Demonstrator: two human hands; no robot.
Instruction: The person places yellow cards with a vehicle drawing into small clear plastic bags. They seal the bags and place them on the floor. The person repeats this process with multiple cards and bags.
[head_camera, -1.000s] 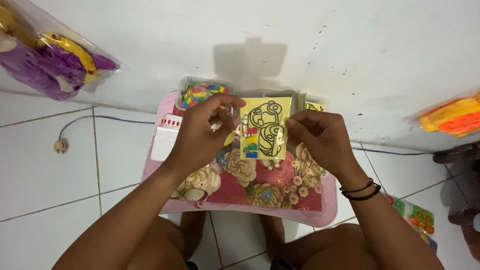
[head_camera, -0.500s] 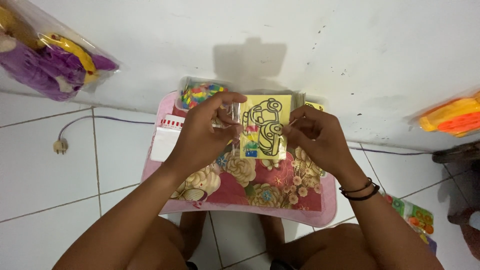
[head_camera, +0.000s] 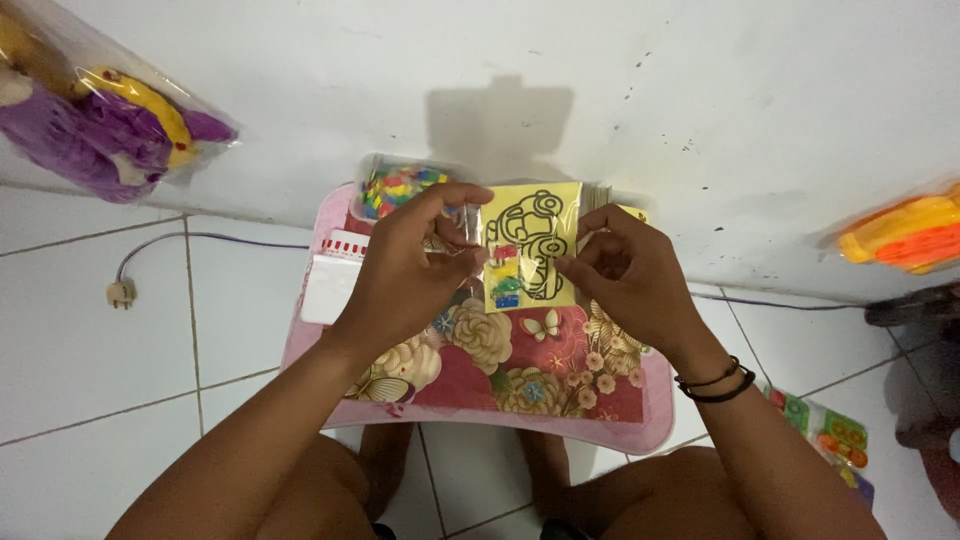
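Your left hand (head_camera: 405, 265) and right hand (head_camera: 625, 270) are both raised over the pink tabletop (head_camera: 480, 370) with its flower pattern, and between them you hold a yellow picture card (head_camera: 530, 245) printed with a black outline figure, a few of its cells filled in red, yellow, green and blue. The card sits in a clear plastic sleeve (head_camera: 478, 232). Your left fingers are curled closed and pinch the sleeve's left edge near the top, while your right thumb and forefinger close on the card's right edge about halfway down; the other right fingers are loosely bent. The card stands nearly upright, facing you, above the far half of the tabletop and not touching it. Just behind your left hand lies a clear container of bright coloured pieces (head_camera: 395, 185), and a white box (head_camera: 335, 275) rests at the tabletop's left edge, beside your left wrist. Black bands (head_camera: 715, 385) circle your right wrist. On the tiled floor to the left, against the wall, a bagged purple and yellow plush toy (head_camera: 110, 125) lies well apart from the tabletop.
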